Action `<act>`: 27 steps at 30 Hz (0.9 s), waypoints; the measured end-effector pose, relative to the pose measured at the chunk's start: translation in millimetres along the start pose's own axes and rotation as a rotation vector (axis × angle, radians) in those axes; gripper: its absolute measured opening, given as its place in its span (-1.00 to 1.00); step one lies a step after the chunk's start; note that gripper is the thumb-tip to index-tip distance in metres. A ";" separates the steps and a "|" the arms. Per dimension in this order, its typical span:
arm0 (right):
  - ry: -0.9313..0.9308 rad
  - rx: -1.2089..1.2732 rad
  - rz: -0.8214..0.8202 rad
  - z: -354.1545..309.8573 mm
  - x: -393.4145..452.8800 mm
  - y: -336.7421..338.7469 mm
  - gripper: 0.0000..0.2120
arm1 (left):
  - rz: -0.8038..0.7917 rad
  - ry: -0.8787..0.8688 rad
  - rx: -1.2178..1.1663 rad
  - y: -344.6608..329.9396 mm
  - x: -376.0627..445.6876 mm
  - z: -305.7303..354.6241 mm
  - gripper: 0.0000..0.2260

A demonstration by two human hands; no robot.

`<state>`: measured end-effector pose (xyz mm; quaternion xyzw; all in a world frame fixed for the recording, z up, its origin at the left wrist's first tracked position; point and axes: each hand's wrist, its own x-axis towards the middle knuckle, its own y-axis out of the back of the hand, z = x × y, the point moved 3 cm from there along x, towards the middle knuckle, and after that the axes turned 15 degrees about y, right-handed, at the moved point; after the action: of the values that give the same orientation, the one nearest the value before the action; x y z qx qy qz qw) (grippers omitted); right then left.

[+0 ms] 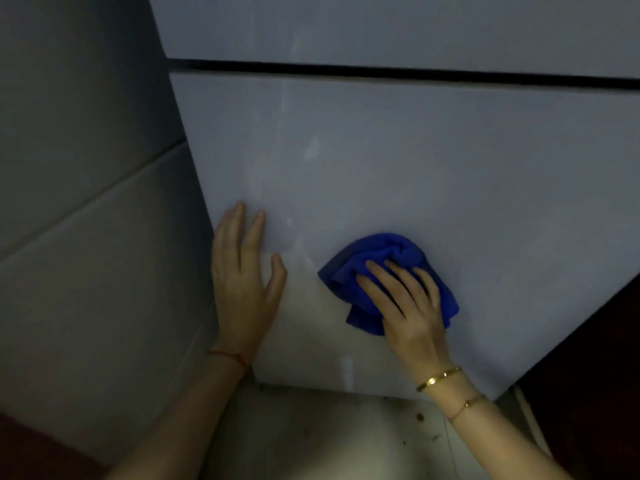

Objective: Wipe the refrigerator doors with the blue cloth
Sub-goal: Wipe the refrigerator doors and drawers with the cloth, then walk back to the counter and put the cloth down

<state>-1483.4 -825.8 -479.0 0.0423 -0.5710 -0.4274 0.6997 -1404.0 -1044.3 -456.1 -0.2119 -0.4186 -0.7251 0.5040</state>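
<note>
The lower refrigerator door (433,161) is a pale grey panel that fills most of the view, with faint streaks on it. A dark gap (381,71) separates it from the upper door (381,26). My right hand (405,306) presses a bunched blue cloth (388,251) flat against the lower part of the lower door. My left hand (242,271) rests flat on the door's left edge, fingers spread, holding nothing.
A tiled wall (86,202) stands close on the left of the refrigerator. A dark surface (595,358) borders its right side. The floor (329,438) below the door is light, with small specks of dirt.
</note>
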 end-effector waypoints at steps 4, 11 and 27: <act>-0.395 0.399 -0.154 -8.2 26.4 58.0 -0.65 | -0.272 0.209 -0.031 39.4 -6.3 19.7 -0.65; -0.930 0.661 -0.494 0.9 57.1 209.6 -0.64 | -0.894 0.779 0.072 173.6 24.7 99.9 -0.79; -1.489 0.760 -0.951 -26.3 177.1 561.0 -0.75 | -1.322 1.062 0.379 456.8 97.1 276.2 -0.78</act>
<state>-1156.1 -597.4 -46.0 0.2111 -0.8923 -0.3701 -0.1494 -1059.8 -935.9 -50.9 0.5286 -0.2791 -0.7902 0.1351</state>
